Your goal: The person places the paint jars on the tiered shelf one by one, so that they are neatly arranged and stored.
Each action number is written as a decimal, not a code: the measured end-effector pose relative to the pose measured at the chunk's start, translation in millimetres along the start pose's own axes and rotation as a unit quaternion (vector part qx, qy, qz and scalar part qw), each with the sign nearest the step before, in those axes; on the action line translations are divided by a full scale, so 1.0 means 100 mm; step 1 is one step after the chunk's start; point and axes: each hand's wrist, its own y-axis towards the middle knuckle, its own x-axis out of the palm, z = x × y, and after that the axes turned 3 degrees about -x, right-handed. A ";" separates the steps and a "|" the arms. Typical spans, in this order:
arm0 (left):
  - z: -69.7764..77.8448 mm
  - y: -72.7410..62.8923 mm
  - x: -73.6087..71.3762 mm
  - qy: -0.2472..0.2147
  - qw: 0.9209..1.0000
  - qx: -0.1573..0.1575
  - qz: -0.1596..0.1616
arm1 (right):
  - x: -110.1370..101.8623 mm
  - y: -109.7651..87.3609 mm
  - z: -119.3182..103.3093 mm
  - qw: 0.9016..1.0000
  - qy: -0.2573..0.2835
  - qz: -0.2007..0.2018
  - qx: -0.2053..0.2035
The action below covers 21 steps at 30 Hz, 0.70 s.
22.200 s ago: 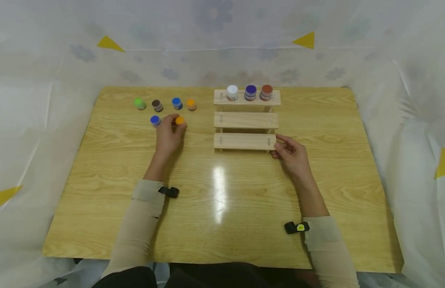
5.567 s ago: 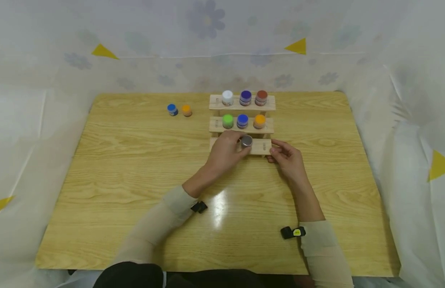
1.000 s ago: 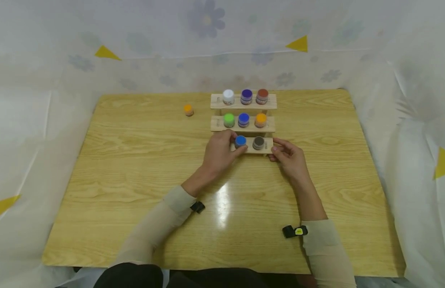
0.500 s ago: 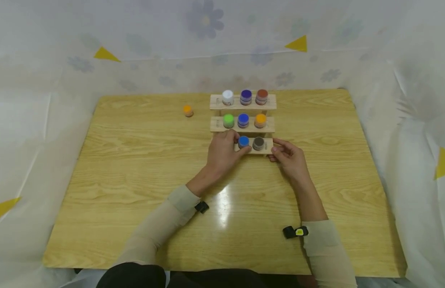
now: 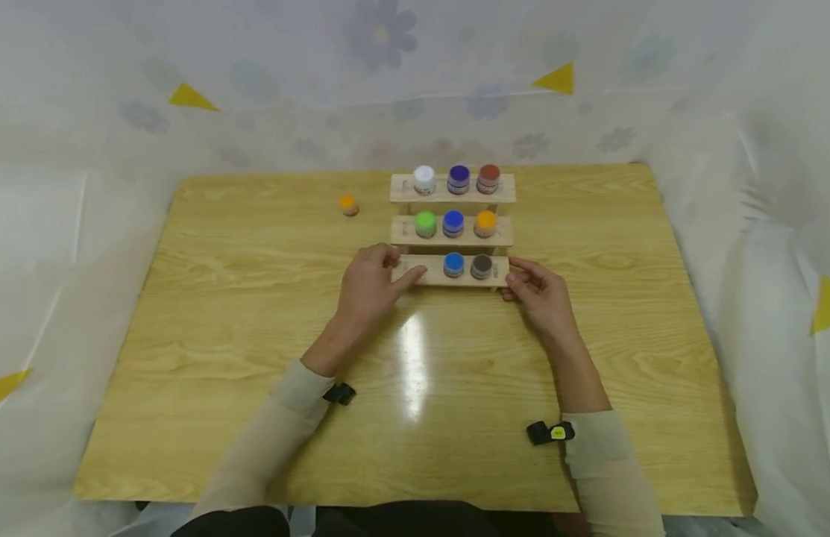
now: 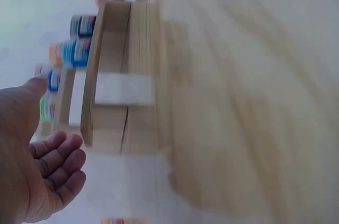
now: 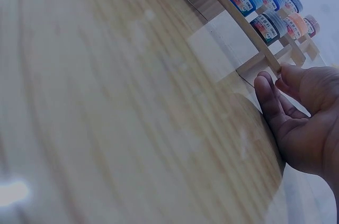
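A three-step wooden rack (image 5: 433,273) stands on the table with small paint jars on its shelves. On the lowest shelf are a light blue paint jar (image 5: 453,265) and a dark brown paint jar (image 5: 482,267), side by side. My left hand (image 5: 369,291) is at that shelf's left end, thumb and fingers spread apart, holding nothing. My right hand (image 5: 542,298) pinches the shelf's right end between thumb and fingers; the right wrist view shows the thumb (image 7: 290,75) on the board's end.
The middle shelf bears a green jar (image 5: 425,224), a blue jar (image 5: 453,224) and an orange jar (image 5: 485,224). White, purple and red-brown jars line the top shelf. One orange-lidded jar (image 5: 348,205) stands on the table (image 5: 253,298), left of the rack.
Over the frames, jars from the left have come onto the lower two shelves. My left hand has just slid the blue jar right, let it go and drawn back left. The right hand stays put.
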 end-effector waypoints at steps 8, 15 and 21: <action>-0.56 0.17 -0.31 -0.069 0.996 -0.042 0.035 | 0.02 0.00 -0.02 1.000 0.008 0.004 0.009; -0.82 0.49 -0.49 -0.032 0.995 -0.071 0.057 | 0.00 0.00 -0.01 1.000 0.015 0.007 0.003; -0.91 0.76 -0.50 -0.012 0.994 -0.090 0.053 | 0.00 -0.01 0.00 1.000 0.019 0.004 -0.001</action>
